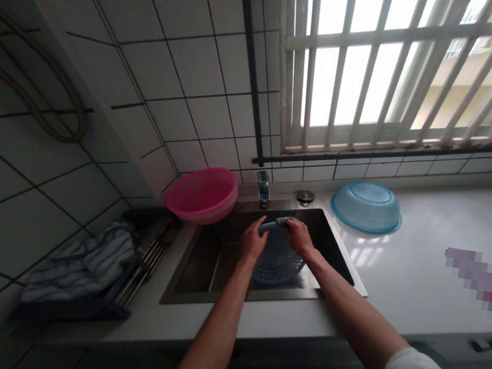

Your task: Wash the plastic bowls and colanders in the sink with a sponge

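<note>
A blue-grey plastic colander (pixel 279 265) with a perforated wall is tilted over the steel sink (pixel 204 296). My left hand (pixel 254 241) is closed on the left side of its rim. On the far side of the rim, my right hand (pixel 300 236) presses a small greenish cloth or sponge (pixel 285 222) against the colander; its exact kind is unclear. The tap (pixel 263 188) stands just behind both hands. No running water can be made out.
A pink basin (pixel 202 195) leans at the sink's back left corner. An upturned translucent blue basin (pixel 366 206) and a drain strainer (pixel 305 197) sit behind and right. At left, a striped cloth (pixel 86 262) lies by a dark rack (pixel 143 268). A blurred-out item lies far right.
</note>
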{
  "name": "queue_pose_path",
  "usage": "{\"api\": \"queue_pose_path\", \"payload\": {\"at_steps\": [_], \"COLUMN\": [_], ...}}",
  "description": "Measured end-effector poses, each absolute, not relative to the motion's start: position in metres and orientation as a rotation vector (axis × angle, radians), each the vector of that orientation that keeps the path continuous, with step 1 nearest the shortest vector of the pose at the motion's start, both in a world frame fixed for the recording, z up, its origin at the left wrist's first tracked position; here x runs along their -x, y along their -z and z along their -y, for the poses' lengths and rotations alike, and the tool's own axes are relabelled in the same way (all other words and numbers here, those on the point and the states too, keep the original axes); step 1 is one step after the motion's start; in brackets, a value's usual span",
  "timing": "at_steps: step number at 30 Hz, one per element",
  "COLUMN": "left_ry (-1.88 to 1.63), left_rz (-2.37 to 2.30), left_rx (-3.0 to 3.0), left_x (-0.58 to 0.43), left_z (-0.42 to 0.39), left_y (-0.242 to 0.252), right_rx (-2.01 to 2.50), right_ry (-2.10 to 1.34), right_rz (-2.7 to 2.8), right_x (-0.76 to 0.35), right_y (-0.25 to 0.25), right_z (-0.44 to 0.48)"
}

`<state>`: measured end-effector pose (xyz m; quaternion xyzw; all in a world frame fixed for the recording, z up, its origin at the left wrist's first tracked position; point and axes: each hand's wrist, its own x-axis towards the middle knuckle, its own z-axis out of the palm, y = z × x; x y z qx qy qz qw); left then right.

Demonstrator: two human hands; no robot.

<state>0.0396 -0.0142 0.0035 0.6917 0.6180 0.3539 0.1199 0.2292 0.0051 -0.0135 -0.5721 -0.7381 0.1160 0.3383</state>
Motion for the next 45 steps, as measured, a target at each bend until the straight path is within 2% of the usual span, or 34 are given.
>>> {"api": "queue_pose_path", "payload": {"at_steps": [3,10,13,20,26,29,38,41,45], "left_ry": [-1.017,-1.261,-1.284,-1.085,-1.336,-1.314,-1.411,-1.332,-0.957], "left_rz": [-1.86,-2.137,-2.126,-1.89,-2.098,-2.067,-2.192,-2.148,-1.897], "left_rx": [-1.97,-1.501,-1.572,-1.962,-1.527,-1.456,-1.894,-2.06,-2.242], "left_x": [-0.04,-0.021,-0.024,-0.039,-0.022,-0.021,-0.023,-0.029,-0.037], "left_z": [0.016,0.013,0.013,0.016,0.009,0.005,0.019,0.02,0.014], "left_y": [-0.007,-0.016,-0.014,-0.003,-0.006,-0.004,-0.017,-0.022,-0.016], "right_rx": [1.407,1.572,1.585,1.444,1.685,1.732,1.735,1.712,1.511], "right_ry": [-0.325,-0.338,-0.285,-0.286,-0.286,-0.278,-0.286,-0.306,-0.294], "right_rz": [1.974,1.581,1.615,1.989,1.613,1.559,1.619,1.738,2.027], "right_x": [-0.22,-0.259,-0.256,-0.215,-0.248,-0.26,-0.248,-0.236,-0.214], "right_y": [0.011,0.021,0.022,0.012,0.022,0.026,0.021,0.016,0.011], "right_z": [-0.002,-0.015,-0.014,-0.002,-0.017,-0.02,-0.014,-0.008,-0.002]}}
